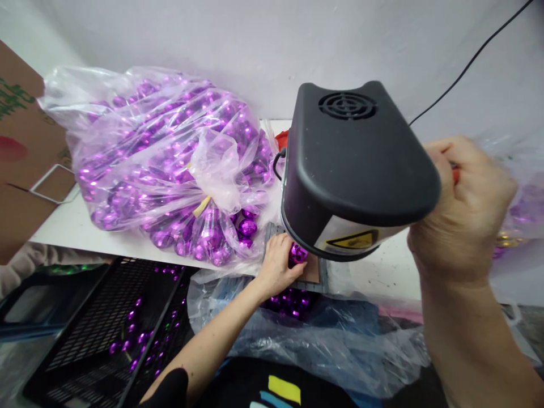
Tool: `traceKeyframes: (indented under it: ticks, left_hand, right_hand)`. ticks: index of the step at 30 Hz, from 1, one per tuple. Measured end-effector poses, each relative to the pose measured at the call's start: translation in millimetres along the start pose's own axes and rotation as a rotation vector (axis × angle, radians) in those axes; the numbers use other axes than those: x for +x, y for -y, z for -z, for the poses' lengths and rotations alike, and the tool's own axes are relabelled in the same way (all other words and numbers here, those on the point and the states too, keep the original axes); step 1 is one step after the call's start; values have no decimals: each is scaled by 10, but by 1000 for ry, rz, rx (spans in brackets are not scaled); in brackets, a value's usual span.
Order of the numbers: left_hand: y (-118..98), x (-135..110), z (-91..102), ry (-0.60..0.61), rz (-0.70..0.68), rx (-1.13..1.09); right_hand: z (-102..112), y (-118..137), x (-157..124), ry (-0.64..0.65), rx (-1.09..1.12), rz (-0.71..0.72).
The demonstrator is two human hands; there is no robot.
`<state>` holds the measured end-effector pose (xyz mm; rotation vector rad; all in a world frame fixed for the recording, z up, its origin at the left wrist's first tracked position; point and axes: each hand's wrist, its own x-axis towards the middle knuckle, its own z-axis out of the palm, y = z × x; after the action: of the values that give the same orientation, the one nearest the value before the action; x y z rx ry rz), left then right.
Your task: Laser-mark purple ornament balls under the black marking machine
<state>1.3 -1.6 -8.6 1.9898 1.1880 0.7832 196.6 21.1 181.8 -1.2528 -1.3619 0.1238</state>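
Note:
Above the white table stands a black machine housing (361, 153) with a round vent on top and a yellow warning label on its front. My right hand (467, 209) is closed round a lever handle at the housing's right side; only a bit of red shows between the fingers. My left hand (278, 258) reaches under the housing, its thumb and fingers closed on a shiny purple ball (298, 253). That ball sits over a brown plate (310, 269) in the machine's grey base. The housing hides the machine's working part.
A tied clear bag (161, 153) full of purple balls lies left of the machine. Several purple balls (293, 303) lie below the table edge. A black crate (80, 328) with purple beads, a cardboard box (25, 153) and another person's sleeve (55, 258) are at left.

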Motion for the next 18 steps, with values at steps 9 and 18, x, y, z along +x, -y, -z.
traceKeyframes:
  ticks: [9, 18]
  left_hand:
    - [-76, -13, 55, 59, 125, -319]
    - [-56, 3, -38, -43, 136, -332]
  right_hand:
    - [-8, -28, -40, -53, -38, 32]
    - [60, -8, -79, -23, -73, 54]
